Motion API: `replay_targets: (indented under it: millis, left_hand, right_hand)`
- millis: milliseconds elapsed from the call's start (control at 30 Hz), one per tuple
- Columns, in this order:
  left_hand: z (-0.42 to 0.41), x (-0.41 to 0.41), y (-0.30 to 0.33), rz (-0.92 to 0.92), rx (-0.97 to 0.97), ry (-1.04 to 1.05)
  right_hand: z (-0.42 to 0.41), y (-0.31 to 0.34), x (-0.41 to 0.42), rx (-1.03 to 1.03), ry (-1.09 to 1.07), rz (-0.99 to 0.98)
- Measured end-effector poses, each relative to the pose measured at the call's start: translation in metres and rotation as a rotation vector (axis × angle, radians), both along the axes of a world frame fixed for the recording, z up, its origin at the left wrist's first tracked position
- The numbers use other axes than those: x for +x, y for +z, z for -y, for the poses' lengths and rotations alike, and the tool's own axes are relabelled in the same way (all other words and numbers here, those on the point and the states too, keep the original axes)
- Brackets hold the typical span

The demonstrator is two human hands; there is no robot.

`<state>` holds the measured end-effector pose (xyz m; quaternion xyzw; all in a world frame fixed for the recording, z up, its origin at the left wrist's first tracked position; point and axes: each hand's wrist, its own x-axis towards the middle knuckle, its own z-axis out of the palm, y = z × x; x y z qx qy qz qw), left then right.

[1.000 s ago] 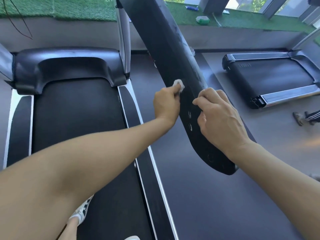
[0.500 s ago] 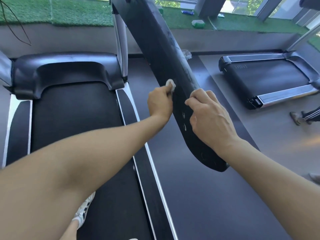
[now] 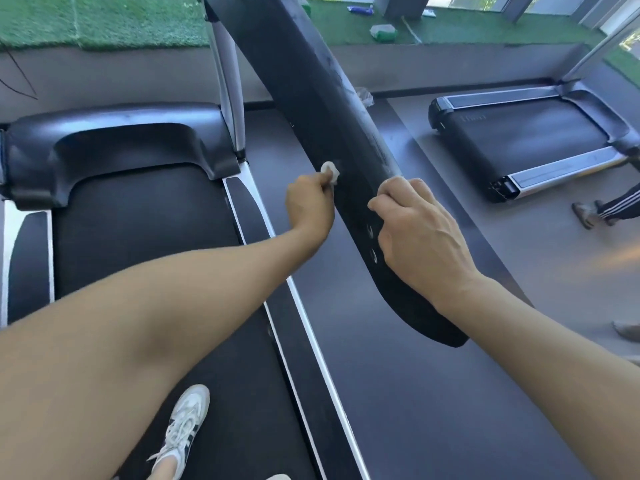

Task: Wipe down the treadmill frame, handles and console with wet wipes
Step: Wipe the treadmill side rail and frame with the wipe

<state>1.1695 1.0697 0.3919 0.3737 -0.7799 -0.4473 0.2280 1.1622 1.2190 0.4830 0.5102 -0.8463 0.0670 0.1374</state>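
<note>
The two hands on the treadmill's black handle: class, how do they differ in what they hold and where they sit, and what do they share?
1. The left hand pinches a bunched white wipe; the right hand holds no wipe.
2. The left hand works the handle's left face; the right hand curls over its right edge.
3. The right hand sits nearer the handle's lower end.

Both are bare and touch the same handle.

Left hand (image 3: 308, 206) presses balled wipe (image 3: 329, 171) on black handle (image 3: 311, 109); right hand (image 3: 420, 237) grips handle's edge
</note>
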Motion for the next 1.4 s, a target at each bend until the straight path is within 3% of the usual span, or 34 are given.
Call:
replay_targets:
  millis: [167, 400, 700, 933, 1167, 1400]
  left_hand:
    - [0.021, -0.01, 0.0, 0.047, 0.018, 0.044]
    - [-0.052, 0.042, -0.005, -0.036, 0.192, -0.158]
    - [-0.002, 0.006, 0.0, -0.018, 0.2, 0.011]
    - [-0.055, 0.046, 0.0, 0.014, 0.213, -0.183]
    - [-0.02, 0.012, 0.017, -0.033, 0.253, 0.043]
    - [-0.078, 0.056, 0.025, -0.128, 0.252, -0.143]
  right_hand:
    - [0.002, 0.0, 0.001, 0.023, -0.009, -0.01]
    - [0.002, 0.005, 0.003, 0.019, 0.009, 0.016]
    - [0.003, 0.003, 0.002, 0.045, -0.017, 0.01]
    - [-0.006, 0.004, 0.003, 0.013, 0.03, -0.002]
    - [-0.004, 0.004, 0.001, 0.024, 0.006, 0.009]
    - [-0.022, 0.011, 0.01, -0.031, 0.043, 0.052]
